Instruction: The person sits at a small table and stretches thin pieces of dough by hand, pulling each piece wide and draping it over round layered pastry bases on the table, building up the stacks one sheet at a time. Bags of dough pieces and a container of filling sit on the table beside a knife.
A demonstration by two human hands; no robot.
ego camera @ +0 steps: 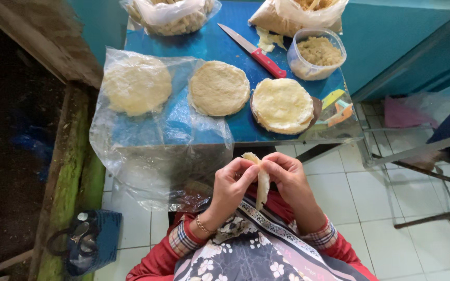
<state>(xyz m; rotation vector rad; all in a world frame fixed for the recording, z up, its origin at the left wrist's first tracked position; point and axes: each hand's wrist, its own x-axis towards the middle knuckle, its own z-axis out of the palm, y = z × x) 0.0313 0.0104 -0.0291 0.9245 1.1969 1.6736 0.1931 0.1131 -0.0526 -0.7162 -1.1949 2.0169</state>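
Two clear plastic bags (pixel 169 14) (pixel 298 14) stand at the surface's (pixel 209 44) far edge; a clear round tub (pixel 319 53) sits near the right one.

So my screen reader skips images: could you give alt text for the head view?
Left hand and right hand pinch a folded piece of dough together above the lap. Beyond, a blue table holds three flat dough rounds and a red-handled knife.

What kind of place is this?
Probably a simple home kitchen corner: a blue table holds round dough wrappers, a tub of filling and a knife, above a tiled floor.
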